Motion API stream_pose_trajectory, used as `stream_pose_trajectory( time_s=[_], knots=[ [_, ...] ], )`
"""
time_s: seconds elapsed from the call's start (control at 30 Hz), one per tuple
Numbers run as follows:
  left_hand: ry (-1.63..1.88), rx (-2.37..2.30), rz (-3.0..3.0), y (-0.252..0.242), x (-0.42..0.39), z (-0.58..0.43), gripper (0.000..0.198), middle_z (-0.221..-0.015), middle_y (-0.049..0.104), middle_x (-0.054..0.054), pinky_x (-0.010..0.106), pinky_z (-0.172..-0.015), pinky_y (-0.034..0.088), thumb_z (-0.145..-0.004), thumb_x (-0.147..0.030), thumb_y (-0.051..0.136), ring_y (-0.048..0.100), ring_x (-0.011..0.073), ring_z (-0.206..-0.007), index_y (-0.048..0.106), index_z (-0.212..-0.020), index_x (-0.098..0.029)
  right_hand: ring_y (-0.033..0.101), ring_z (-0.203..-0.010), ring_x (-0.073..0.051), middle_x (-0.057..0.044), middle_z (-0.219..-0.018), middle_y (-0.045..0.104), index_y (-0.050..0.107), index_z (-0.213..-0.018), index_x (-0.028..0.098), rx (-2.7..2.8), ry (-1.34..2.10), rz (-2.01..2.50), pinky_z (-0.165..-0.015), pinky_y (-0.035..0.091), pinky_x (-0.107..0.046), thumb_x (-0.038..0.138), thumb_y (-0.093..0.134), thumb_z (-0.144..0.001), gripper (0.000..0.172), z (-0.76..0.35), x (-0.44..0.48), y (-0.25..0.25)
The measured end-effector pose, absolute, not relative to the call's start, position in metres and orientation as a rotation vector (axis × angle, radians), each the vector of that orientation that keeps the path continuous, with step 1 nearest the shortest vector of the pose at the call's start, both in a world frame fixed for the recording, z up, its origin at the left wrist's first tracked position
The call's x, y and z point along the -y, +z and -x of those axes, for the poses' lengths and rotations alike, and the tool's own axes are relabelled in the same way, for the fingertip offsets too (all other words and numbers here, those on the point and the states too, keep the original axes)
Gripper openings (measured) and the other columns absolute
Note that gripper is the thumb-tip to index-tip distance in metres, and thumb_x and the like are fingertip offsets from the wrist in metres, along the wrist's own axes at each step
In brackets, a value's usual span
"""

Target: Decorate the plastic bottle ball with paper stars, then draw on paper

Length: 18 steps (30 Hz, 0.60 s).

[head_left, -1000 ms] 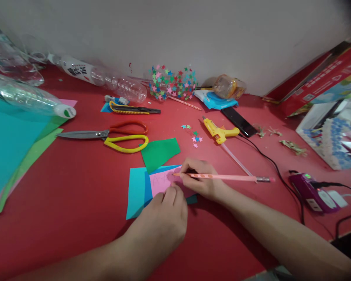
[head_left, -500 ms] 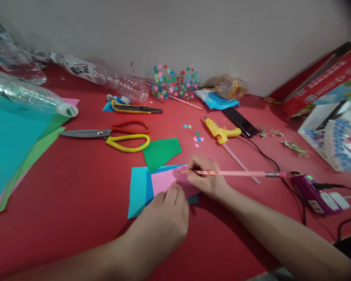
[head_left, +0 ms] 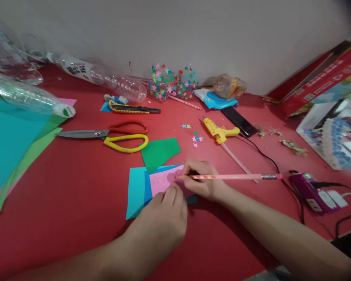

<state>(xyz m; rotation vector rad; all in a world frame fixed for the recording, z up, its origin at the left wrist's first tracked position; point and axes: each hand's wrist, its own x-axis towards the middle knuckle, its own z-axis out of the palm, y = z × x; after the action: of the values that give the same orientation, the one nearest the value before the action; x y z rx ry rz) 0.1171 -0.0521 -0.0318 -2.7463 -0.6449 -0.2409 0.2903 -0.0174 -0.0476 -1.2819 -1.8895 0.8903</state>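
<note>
My right hand [head_left: 201, 179] grips a pink pencil [head_left: 231, 176], its tip resting on a small pink paper [head_left: 160, 180] with faint pencil marks. My left hand [head_left: 163, 218] presses down on the near edge of that paper, fingers curled together. The pink paper lies on a light blue sheet [head_left: 136, 189] and a darker blue one. A green paper scrap [head_left: 159, 153] overlaps their far edge.
On the red table [head_left: 76, 195] lie scissors [head_left: 111, 136], a box cutter [head_left: 134, 109], a yellow glue gun [head_left: 219, 132] with cord, a phone [head_left: 240, 121], loose paper stars [head_left: 196, 138], plastic bottles [head_left: 105, 78], big coloured sheets [head_left: 8, 148] at left, a purple power strip [head_left: 310, 191] at right.
The pencil tip made small strokes on the pink paper, shifting right then back left. My left hand stayed pressed on the paper.
</note>
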Motion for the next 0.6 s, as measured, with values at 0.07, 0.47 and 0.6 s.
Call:
stream_pose_trajectory(
  time_s=[0.07,0.47,0.6],
  knots=[
    [-0.236,0.645,2.746,-0.032,0.052,-0.117,0.036,-0.090,0.071,0.021,0.032,-0.054,0.052,-0.071,-0.002,0.043,0.066,0.0266,-0.076,0.068,-0.097,-0.001,0.037,-0.050,-0.006,0.007,-0.055,0.045,0.045,-0.063,0.019,1.896,0.887,1.276,-0.045,0.027,-0.017,0.011,0.055,-0.071,0.015,-0.290,0.018,-0.048],
    [-0.203,0.751,2.744,-0.033,0.052,-0.115,0.035,-0.092,0.070,0.018,0.028,-0.047,0.049,-0.071,-0.001,0.042,0.062,0.0218,-0.068,0.067,-0.094,-0.007,0.048,-0.050,-0.009,0.005,-0.057,0.052,0.047,-0.077,0.021,1.479,1.123,1.328,-0.049,0.038,-0.020,0.024,0.047,-0.085,0.009,-0.293,0.015,-0.045],
    [-0.218,0.817,2.762,-0.029,0.053,-0.116,0.035,-0.088,0.070,0.016,0.029,-0.048,0.051,-0.072,-0.003,0.042,0.062,0.0224,-0.068,0.067,-0.095,-0.007,0.048,-0.055,-0.009,0.004,-0.062,0.054,0.052,-0.075,0.019,1.573,1.064,1.341,-0.049,0.035,-0.020,0.015,0.054,-0.071,0.006,-0.292,0.015,-0.039]
  ],
)
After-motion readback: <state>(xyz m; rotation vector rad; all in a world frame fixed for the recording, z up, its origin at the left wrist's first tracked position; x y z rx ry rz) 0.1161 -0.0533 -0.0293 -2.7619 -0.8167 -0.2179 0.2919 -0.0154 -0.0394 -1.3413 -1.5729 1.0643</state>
